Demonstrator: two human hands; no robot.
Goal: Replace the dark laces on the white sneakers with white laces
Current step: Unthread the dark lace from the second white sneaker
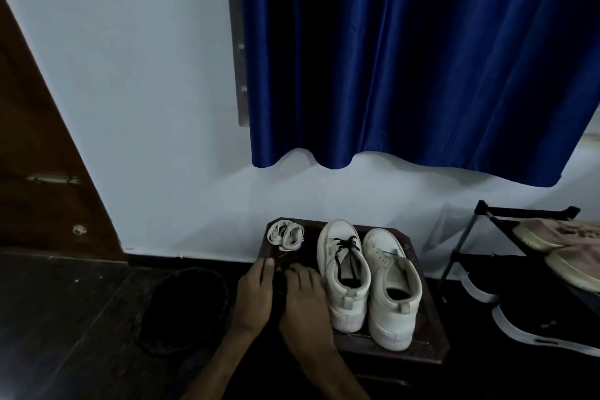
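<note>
Fingers (264, 269) of left hand (255, 299) and right hand (305, 305) meet on the dark stool (431, 328), grip unclear, beneath a blue curtain (422, 58).

White sneakers (347, 302), white laces (285, 234), left hand (255, 297), right hand (305, 302) on dark table (431, 321)

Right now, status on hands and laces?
Left hand, right hand on stool, grip unclear. Dark lace in nearer sneaker; other sneaker unlaced. White laces coiled, untouched. Nothing blocking.

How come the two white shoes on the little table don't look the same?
The left white low-top sneaker has a black lace in its front eyelets; the right white low-top sneaker has bare eyelets. The left sneaker sits farther back; the right one nearer you. Both point heels toward you on the dark wooden table.
</note>
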